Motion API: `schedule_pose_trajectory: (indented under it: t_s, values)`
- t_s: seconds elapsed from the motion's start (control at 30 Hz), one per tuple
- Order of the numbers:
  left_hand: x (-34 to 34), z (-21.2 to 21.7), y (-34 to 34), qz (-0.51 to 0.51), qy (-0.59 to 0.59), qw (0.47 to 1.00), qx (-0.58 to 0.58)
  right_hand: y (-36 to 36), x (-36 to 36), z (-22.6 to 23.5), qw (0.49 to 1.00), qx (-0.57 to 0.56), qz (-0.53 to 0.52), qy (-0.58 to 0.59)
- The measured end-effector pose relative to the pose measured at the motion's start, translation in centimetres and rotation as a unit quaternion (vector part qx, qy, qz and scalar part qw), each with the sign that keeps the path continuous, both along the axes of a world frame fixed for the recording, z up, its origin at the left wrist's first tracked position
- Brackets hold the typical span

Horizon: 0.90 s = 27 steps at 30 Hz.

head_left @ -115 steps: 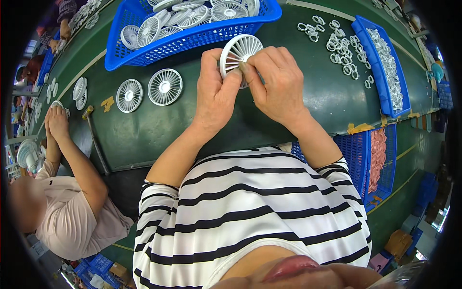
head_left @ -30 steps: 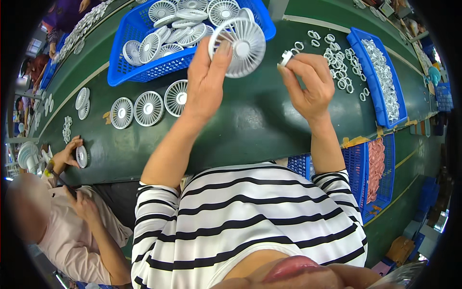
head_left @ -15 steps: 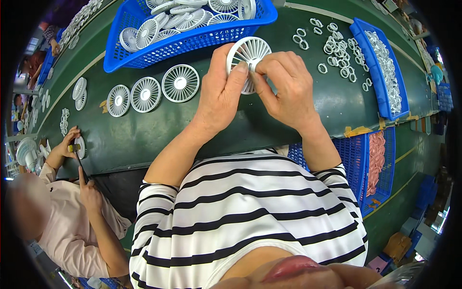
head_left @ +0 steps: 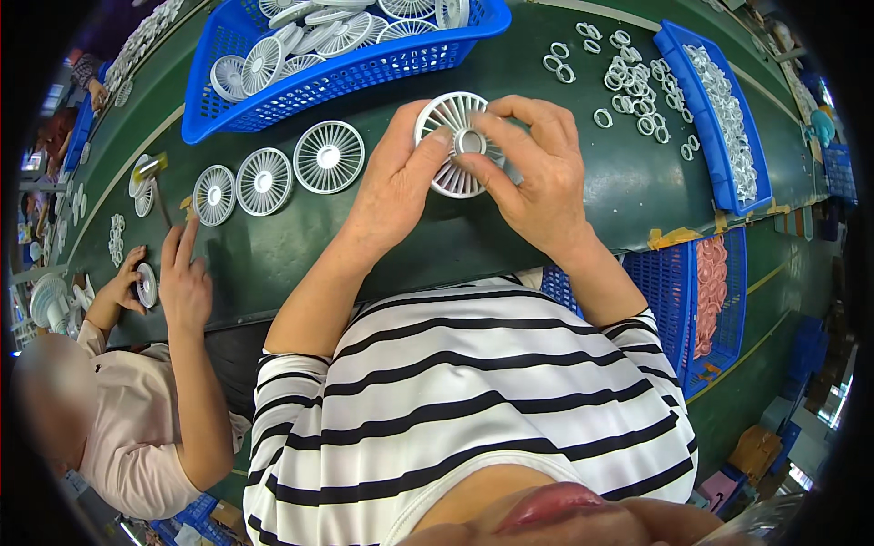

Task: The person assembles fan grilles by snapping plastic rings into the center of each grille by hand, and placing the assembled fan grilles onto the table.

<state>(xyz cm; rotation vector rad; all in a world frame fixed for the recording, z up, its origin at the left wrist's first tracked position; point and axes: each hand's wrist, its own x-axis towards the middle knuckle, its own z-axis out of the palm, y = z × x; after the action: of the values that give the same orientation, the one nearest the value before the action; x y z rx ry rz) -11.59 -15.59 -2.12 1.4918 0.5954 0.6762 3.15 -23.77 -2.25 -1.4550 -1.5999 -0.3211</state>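
A round white fan grille (head_left: 445, 109) with radial ribs is held up over the green table. My left hand (head_left: 401, 182) is closed on its left rim, the thumb across the ribs. At the grille's hub sits a small whitish ring (head_left: 470, 142). The thumb and fingers of my right hand (head_left: 537, 173) are closed around that ring, at the right side of the grille. To the left, three more grilles lie in a row on the table: a near one (head_left: 329, 156), a middle one (head_left: 264, 181) and a far-left one (head_left: 214, 195).
A blue basket (head_left: 364, 68) full of grilles stands at the back. Loose rings (head_left: 628, 77) lie at the right, beside a blue tray (head_left: 726, 127) of rings. Blue crates (head_left: 660, 291), one with pink parts (head_left: 710, 296), stand below. A co-worker (head_left: 137, 391) at left raises a hammer (head_left: 157, 173).
The grille has moved slightly down and tilted to face me, showing the ring at its hub. My right fingers have spread around the ring. The co-worker's hammer has swung up.
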Motion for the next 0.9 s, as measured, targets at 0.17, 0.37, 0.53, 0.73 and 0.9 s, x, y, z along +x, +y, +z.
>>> schedule_pose_trajectory:
  t_s: [0.17,0.37,0.53,0.73,0.9]
  values:
    - [-0.9,1.0,-0.8,-0.065,-0.009,0.992,-0.111,-1.1,0.7,0.3,0.997,-0.017,0.054,-0.055]
    - [-2.1,0.6,-1.7,-0.165,0.022,0.975,-0.149,-2.7,2.0,1.0,0.967,-0.102,0.218,-0.083]
    - [-1.3,-0.8,-1.3,-0.120,0.016,0.992,-0.021,-2.3,3.3,-0.9,0.944,-0.157,0.268,0.111]
    - [-1.2,-1.6,-0.5,0.123,0.258,0.891,0.353,-2.0,9.9,-2.9,0.948,-0.214,-0.238,0.004]
    - [-4.3,-3.1,2.0,0.204,0.381,0.746,0.507,-3.4,11.3,-4.3,0.930,-0.320,-0.178,-0.005]
